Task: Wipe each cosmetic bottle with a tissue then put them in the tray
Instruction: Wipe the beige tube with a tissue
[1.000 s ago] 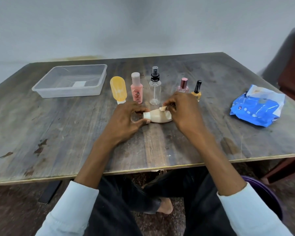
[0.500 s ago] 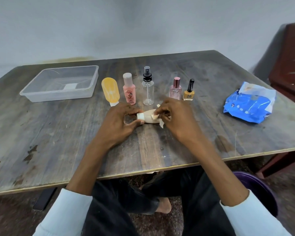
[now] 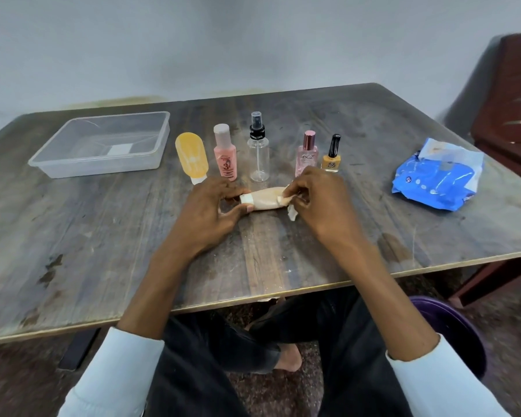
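Worn surface (image 3: 103, 236); tray (image 3: 101, 164) at 10 o'clock, holding nothing. 5 bottles (image 3: 259, 152) lined up at 12, unwiped. At centre, beige bottle (image 3: 265, 198) lying sideways: left hand (image 3: 211, 212) pinching cap, right hand (image 3: 319, 200) rubbing tissue (image 3: 286, 201) on base. Step: wiping 1st bottle. Next, probably: carry toward 10 o'clock, into tray.

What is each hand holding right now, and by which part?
The left hand pinches the beige squeeze bottle by its white cap end. The right hand pinches a crumpled white tissue against the bottle's other end.
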